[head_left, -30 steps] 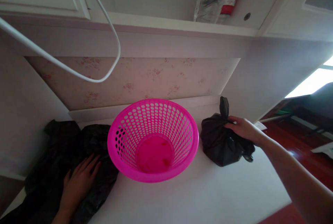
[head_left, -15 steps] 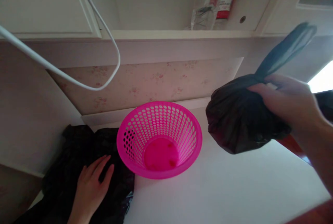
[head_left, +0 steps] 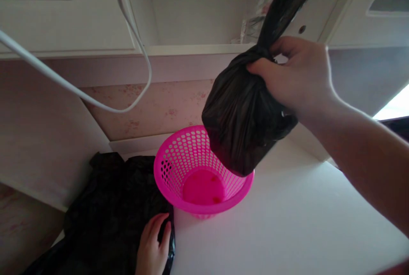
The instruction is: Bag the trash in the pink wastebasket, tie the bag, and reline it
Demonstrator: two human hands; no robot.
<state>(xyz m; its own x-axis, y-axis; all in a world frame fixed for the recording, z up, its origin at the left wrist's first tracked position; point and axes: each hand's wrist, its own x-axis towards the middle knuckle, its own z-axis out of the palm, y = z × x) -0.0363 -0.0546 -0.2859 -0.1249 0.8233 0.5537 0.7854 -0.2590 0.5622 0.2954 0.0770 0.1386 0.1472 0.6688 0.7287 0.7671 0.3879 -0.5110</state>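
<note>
My right hand point(head_left: 294, 74) grips a filled black plastic bag point(head_left: 246, 113) by its twisted neck, with the loose top sticking up above the fist. The bag hangs over the right rear side of a pink perforated plastic basket point(head_left: 204, 185) and hides part of its rim. Inside, the basket shows only a few small reddish spots on its bottom. Beside the basket on the left lies a crumpled sheet of black plastic point(head_left: 105, 215). On its right edge rests my left hand point(head_left: 155, 243), thumb and fingers apart and slightly bent.
A white surface point(head_left: 287, 224) carries the basket and the black plastic. Overhead, an open white cabinet point(head_left: 194, 6) holds clear plastic bottles point(head_left: 255, 15). A white cable point(head_left: 105, 106) loops down at the upper left. Flower-patterned wallpaper point(head_left: 166, 108) runs behind.
The black bag in my right hand has moved left and up, from right of the basket to over its rim. My left hand has slid right and nearer across the black plastic.
</note>
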